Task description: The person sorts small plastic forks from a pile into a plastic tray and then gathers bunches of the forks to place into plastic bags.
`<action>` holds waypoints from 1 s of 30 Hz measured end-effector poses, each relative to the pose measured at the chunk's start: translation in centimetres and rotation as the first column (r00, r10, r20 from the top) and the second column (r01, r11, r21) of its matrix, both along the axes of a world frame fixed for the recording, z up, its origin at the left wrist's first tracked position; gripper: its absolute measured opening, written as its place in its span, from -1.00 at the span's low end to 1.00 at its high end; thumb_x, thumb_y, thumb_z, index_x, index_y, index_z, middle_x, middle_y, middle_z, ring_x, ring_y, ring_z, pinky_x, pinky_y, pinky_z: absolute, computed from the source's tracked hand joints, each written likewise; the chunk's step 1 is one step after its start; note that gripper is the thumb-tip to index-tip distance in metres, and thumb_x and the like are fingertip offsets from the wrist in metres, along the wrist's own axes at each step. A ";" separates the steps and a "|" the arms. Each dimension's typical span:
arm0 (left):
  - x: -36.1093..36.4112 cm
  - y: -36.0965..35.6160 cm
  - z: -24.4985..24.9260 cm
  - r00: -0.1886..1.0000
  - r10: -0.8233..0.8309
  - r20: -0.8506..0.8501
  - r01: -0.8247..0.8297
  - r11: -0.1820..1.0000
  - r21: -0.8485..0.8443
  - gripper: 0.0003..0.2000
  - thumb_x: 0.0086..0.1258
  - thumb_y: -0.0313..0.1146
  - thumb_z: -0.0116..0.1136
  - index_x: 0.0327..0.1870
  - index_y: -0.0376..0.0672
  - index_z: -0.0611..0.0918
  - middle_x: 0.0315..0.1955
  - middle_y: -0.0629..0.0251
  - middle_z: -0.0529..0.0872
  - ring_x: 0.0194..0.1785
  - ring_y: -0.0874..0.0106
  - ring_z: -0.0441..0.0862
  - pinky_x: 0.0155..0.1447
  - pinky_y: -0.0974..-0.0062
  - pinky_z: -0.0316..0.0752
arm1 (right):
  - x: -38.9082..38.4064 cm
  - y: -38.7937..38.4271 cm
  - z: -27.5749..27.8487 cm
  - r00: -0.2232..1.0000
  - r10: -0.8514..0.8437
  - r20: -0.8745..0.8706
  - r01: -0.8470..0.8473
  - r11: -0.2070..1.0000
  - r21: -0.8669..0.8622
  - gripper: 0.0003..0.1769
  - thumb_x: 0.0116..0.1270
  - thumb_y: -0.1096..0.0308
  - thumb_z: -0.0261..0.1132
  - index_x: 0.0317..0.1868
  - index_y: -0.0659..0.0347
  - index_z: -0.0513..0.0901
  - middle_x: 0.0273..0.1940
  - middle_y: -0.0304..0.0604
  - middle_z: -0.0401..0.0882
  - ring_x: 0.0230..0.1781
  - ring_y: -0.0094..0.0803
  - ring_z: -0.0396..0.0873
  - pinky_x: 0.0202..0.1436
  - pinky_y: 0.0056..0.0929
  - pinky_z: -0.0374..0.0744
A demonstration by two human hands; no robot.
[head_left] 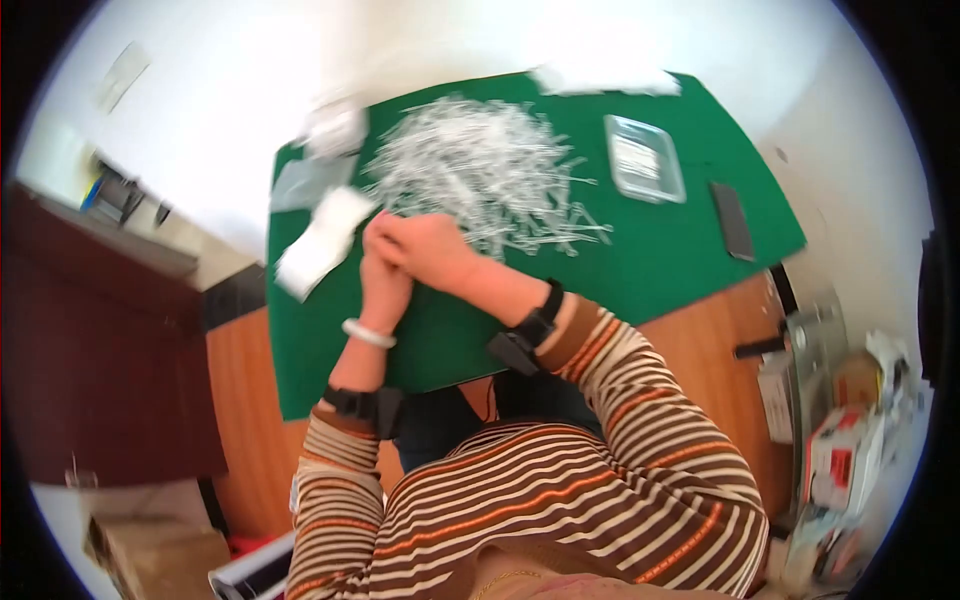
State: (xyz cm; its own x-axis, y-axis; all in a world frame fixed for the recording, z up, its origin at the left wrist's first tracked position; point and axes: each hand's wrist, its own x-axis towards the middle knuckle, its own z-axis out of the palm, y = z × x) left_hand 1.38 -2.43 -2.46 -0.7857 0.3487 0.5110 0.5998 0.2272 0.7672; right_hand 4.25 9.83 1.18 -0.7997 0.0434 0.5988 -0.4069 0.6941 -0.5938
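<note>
My left hand [384,262] and my right hand [432,248] are pressed together at the near left edge of a pile of thin, clear-white plastic sticks that look like floss picks [470,160]. The fingers of both hands are closed and overlap. Whatever lies between them, if anything, is hidden and slightly blurred. Just left of my hands lies a white strip of paper or cloth [322,245]. A clear plastic box [672,180] with white sticks laid side by side in it sits to the right of the pile.
The pile lies on a green-covered table [640,260]. A dark phone [733,221] rests near its right edge. At the back left are a white bundle [335,128] and a clear plastic bag [308,183]. White packaging [605,80] lies along the far edge.
</note>
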 end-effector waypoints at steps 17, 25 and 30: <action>-0.8 -0.2 -1.0 0.995 -0.083 -0.055 0.084 0.996 0.016 -0.73 0.54 -0.43 0.10 0.17 -0.32 0.46 -0.30 0.15 0.63 -0.33 0.28 0.57 -0.22 0.40 0.49 | -0.8 1.4 0.9 0.980 0.179 0.083 -0.143 0.935 -0.324 -0.62 0.43 0.10 0.26 -0.28 0.31 0.70 -0.41 -0.14 0.70 -0.36 -0.35 0.67 -0.19 -0.37 0.60; 2.9 0.7 2.7 0.908 -0.349 0.231 0.361 0.932 -0.015 -0.46 0.43 -0.47 0.26 0.38 -0.29 0.34 -0.33 0.32 0.58 -0.35 0.58 0.49 -0.23 0.62 0.47 | 2.7 7.9 8.1 0.941 0.036 0.336 0.119 0.896 -0.428 -0.62 0.46 0.07 0.25 -0.23 0.27 0.70 -0.39 -0.06 0.70 -0.34 -0.27 0.69 -0.18 -0.27 0.62; 1.2 0.1 1.9 0.921 -0.281 0.269 0.273 0.960 0.068 -0.43 0.40 -0.49 0.28 0.40 -0.25 0.33 -0.34 0.40 0.56 -0.36 0.67 0.46 -0.25 0.68 0.43 | 5.5 25.8 12.0 0.821 -0.559 0.113 0.483 0.787 0.383 -0.49 0.44 -0.11 0.24 -0.31 0.24 0.67 -0.38 0.09 0.64 -0.33 0.05 0.61 -0.24 -0.11 0.57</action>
State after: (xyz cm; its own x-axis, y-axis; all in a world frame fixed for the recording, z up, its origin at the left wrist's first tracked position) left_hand 2.59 -2.32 -0.57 -0.7699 0.5613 0.3035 0.4022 0.0576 0.9137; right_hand 9.80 35.59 13.21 -0.8176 0.3257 0.4749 0.1814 0.9284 -0.3244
